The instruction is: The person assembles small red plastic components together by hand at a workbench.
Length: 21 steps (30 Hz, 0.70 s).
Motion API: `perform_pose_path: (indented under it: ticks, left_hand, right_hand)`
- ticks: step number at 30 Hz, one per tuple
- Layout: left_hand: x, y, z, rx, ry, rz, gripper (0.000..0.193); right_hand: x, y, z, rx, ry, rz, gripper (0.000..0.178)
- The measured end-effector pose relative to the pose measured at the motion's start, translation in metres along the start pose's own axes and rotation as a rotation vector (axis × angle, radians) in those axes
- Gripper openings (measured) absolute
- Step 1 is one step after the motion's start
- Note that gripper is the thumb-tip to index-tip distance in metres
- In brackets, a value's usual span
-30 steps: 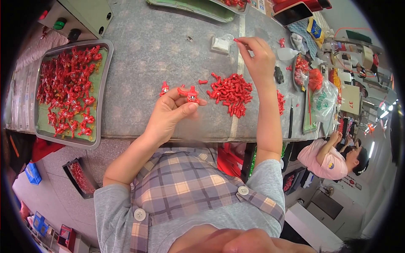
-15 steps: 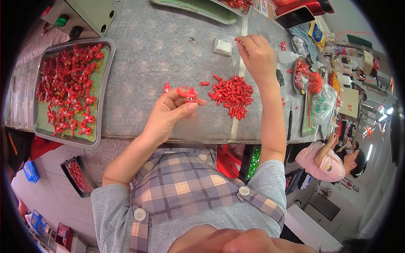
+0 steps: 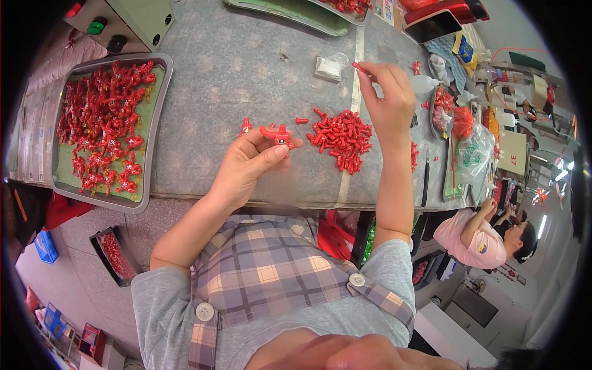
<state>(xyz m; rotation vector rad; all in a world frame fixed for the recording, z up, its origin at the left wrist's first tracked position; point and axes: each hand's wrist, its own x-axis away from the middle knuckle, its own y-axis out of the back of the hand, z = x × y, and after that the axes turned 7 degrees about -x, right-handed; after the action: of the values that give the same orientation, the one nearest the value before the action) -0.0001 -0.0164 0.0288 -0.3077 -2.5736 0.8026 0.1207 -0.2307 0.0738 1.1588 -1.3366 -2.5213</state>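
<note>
Between the thumb and fingers of my left hand (image 3: 250,161) is a small red toy figure (image 3: 282,137) with a dark-and-white mark on its front. My right hand (image 3: 388,92) is raised to the right, pinching a small red piece (image 3: 356,66) by its fingertips. That piece looks like the small red parts (image 3: 340,140) heaped between my hands. Close by the right fingertips lies a small white block (image 3: 328,69) with clear film at its edge. One loose red part (image 3: 301,121) rests left of the heap, and another red figure (image 3: 246,125) stands behind my left fingers.
A grey tray (image 3: 161,92) full of red figures sits at the left, below a control box (image 3: 132,21) with a green button. Another tray (image 3: 290,15) is at the far edge. Bottles, bags and a phone (image 3: 433,26) crowd the right, where a co-worker (image 3: 475,237) sits beyond.
My right hand has drawn back from beside the white block, slightly right and nearer, still pinching the red piece. My left hand stays nearly in place with the figure.
</note>
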Motion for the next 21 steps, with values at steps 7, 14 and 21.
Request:
perform_pose_path:
  ticks: [7,14,21]
  left_hand:
    - [0.001,-0.001,0.003,-0.001,0.005,-0.037,0.026]
    - [0.003,0.004,0.005,0.02,-0.023,-0.004,0.023]
    - [0.001,-0.004,0.009,0.104,-0.09,0.054,0.022]
  right_hand:
    - [0.004,-0.02,-0.02,0.14,0.102,0.046,0.011]
    - [0.006,0.005,0.023,-0.08,-0.076,-0.035,0.015]
    - [0.051,0.014,0.09,-0.55,-0.266,0.109,0.016]
